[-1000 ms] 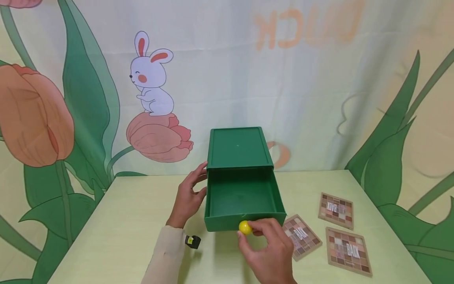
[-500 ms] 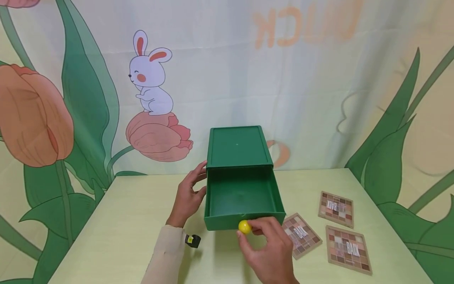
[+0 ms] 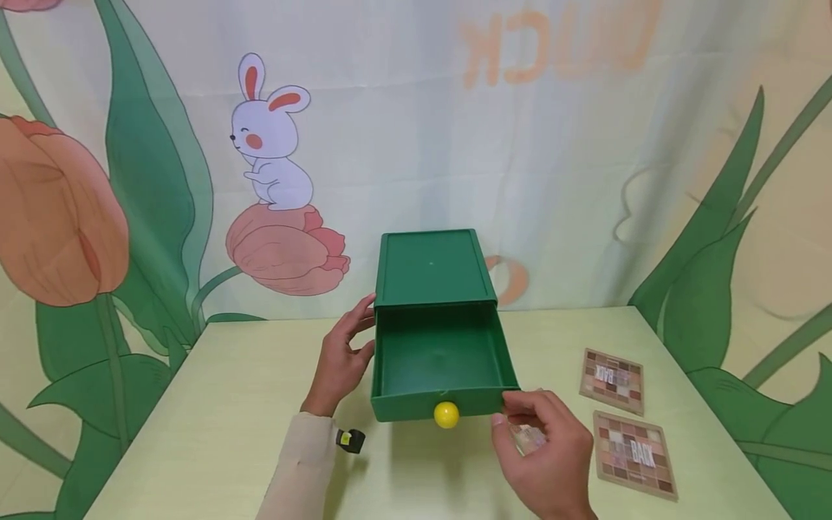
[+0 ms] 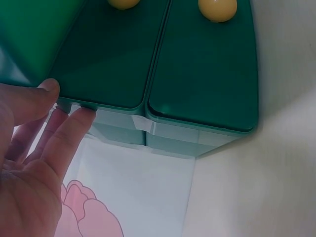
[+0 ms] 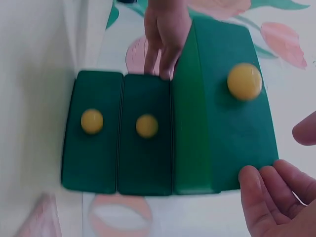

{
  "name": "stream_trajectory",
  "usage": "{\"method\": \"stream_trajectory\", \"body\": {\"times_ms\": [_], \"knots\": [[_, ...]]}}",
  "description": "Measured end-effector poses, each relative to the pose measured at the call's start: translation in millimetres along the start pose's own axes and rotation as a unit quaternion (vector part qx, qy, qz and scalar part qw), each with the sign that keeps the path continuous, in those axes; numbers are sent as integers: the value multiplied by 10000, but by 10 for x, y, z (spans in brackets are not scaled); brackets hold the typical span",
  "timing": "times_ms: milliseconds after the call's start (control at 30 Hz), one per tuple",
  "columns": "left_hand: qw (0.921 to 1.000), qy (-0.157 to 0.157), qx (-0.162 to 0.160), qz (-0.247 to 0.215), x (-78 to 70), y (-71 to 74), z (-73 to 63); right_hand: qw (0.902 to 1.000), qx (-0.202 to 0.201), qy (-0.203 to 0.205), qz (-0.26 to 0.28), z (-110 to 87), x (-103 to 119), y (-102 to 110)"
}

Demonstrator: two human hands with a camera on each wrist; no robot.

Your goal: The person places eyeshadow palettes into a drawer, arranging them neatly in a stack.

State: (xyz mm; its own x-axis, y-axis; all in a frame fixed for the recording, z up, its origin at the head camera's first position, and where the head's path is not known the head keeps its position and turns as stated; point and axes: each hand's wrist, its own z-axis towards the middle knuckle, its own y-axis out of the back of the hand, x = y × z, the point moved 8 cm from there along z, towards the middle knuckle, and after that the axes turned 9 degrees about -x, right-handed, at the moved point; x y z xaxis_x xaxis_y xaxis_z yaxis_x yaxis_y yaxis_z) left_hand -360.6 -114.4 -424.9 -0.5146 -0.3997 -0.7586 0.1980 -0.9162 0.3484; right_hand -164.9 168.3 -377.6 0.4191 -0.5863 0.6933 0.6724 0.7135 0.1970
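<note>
Firstly, right hand [image 3: 546, 448], fingers loosely bent, tips touching right end of pulled-out drawer's front; thumb apart from it in right wrist view. Pulled-out drawer [image 3: 403, 406], green, interior bare, extending toward near side. Yellow knob [image 3: 446, 414], round, at middle of that front, just left of right hand. Left hand [image 3: 339, 361], fingers touching left side of green cabinet [image 3: 432, 267], thumb set apart from fingers. Beneath pulled-out drawer, two lower drawers [image 5: 148, 168], fronts flush, one yellow knob on each. Left of cabinet, near side: beige sleeve [image 3: 299, 455], small black object [image 3: 351, 440] with yellow-green patch beside it. Right of cabinet, flat on pale table [image 3: 227, 404]: brown checkered square [image 3: 529, 438], mostly behind right hand; far square [image 3: 612, 380]; near square [image 3: 635, 455], lettered "BACK". Far side: printed curtain [image 3: 403, 108], with tulips and white rabbit [image 3: 276, 144] at left.
</note>
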Motion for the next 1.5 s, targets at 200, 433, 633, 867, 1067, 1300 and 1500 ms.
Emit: {"method": "stream_trajectory", "body": {"times_ms": [200,433,633,867,1067,1300,1500], "knots": [[10000,-55,-4,-23,-14,17,-4,9978,-83,-427,-511,101,-229,176],[9999,-118,24,-21,-5,6,5,9871,217,-1068,-1176,112,-670,243],[9999,-80,39,-52,9,6,0,9687,793,-1592,-1734,53,-1062,142],[9999,-95,43,-22,7,4,-2,9352,1729,-2242,-2126,-25,-1392,41],[9999,-123,46,-34,5,4,6,9080,2460,-2225,-2560,-83,-1609,-67],[9999,-54,102,25,29,-3,13,8982,2801,-1987,-2744,-116,-1705,-138],[9999,-62,96,9,9,11,13,8947,2972,-1745,-2841,-119,-1746,-174]]}}
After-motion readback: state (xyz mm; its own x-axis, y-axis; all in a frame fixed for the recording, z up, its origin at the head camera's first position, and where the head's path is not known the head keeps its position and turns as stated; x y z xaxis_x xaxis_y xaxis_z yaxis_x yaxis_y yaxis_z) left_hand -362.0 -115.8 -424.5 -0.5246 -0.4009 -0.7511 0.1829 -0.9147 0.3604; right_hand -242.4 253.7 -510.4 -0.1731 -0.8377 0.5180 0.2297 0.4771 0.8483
